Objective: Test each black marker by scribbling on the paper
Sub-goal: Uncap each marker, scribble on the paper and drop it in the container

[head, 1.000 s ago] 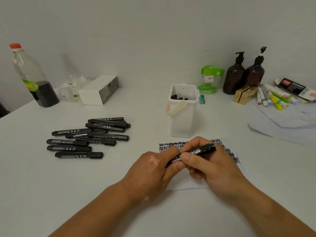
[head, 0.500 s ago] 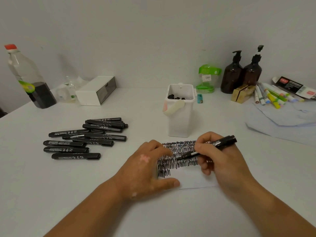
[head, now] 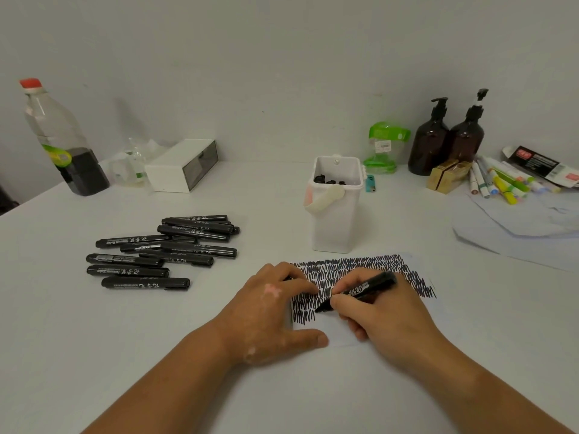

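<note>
Since half a sec ago the marker (head: pixel 360 291) tip has dropped to a lower row, nearer the left hand (head: pixel 272 311). The right hand (head: pixel 385 317) pinches the barrel, nib on the paper (head: pixel 351 267). The left lies spread, gripping nothing we can see, and pins the sheet's edge. We judge the scribble test is under way — next calls for a few strokes, then recap & swap. Count: 1 marker in hand, approx. 10 in the pile of black markers (head: pixel 194 249) — overlap blurs it — 1 sheet, 1 white bin (head: pixel 335 230).
</note>
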Demonstrator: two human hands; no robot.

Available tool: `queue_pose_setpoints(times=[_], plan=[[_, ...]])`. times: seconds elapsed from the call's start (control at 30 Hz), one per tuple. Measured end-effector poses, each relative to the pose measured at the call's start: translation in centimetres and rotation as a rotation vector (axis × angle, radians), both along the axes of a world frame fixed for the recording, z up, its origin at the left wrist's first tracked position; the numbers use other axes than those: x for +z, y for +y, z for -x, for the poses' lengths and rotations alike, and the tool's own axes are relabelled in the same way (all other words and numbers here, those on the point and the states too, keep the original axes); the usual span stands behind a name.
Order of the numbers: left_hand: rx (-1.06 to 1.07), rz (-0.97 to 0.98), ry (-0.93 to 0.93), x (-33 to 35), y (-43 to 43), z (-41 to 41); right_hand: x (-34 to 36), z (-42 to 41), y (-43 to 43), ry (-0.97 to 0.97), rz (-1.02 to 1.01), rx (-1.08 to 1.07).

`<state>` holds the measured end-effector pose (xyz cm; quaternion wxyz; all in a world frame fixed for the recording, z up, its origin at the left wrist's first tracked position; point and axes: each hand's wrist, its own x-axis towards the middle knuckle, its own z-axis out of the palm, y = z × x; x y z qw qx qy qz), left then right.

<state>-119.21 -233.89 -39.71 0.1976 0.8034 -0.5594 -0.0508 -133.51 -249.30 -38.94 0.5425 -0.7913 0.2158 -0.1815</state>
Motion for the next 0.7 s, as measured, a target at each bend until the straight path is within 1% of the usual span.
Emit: queue_pose_setpoints(times=[0.1,0.27,0.43,0.6,0.7], plan=[[0.002,0.003,-0.003,-0.07,-0.01,-0.03,-0.01,0.0,-0.02,-0.007,-0.013,-0.006],[0.004,0.0,-0.015,-0.2,-0.07,-0.09,0.19,0.07,-0.08,0.044,0.038,0.038],[0.003,-0.001,-0.015,-0.2,-0.07,-0.15,0.17,0.06,-0.09,0.029,0.027,-0.012],[0.005,0.0,-0.006,-0.27,-0.05,-0.18,0.27,0.11,-0.24,0.072,0.083,0.019],[0.005,0.001,-0.007,-0.33,-0.07,-0.25,0.24,0.07,-0.26,0.047,0.051,-0.022]])
